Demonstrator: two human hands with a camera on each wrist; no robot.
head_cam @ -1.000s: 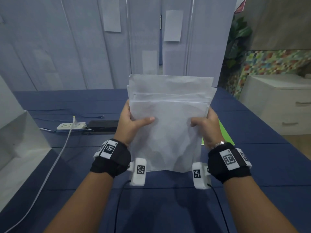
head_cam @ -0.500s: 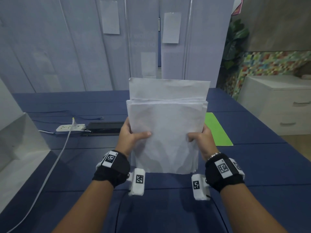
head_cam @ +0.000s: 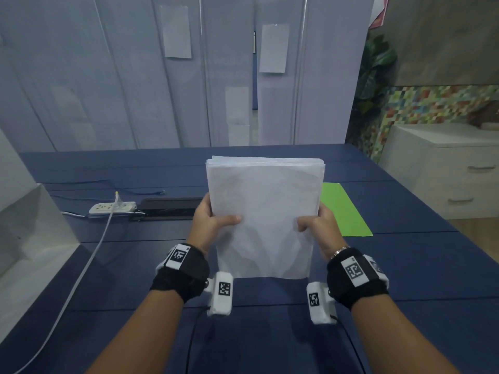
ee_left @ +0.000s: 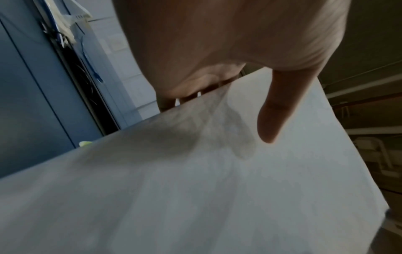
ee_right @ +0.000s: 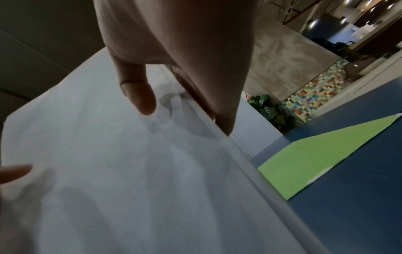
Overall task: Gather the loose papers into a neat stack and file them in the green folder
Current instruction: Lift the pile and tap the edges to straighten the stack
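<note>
The blue tabletop [head_cam: 405,265] carries everything. The stack of papers [head_cam: 264,217] stands upright near the middle, its lower edge down at the tabletop, top edges nearly even. The green folder [head_cam: 343,211] lies flat just right of the stack, partly hidden behind it. The left hand [head_cam: 208,225] and the right hand [head_cam: 321,228] grasp the 2 side edges, thumbs on the near sheet, fingers [ee_right: 219,110] curled behind. A white power strip [head_cam: 112,207] lies far left.

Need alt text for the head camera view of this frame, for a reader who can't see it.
Both hands, left hand and right hand, hold a stack of white papers upright by its side edges over a dark blue table. A green folder lies flat behind on the right; a white power strip sits on the left.
</note>
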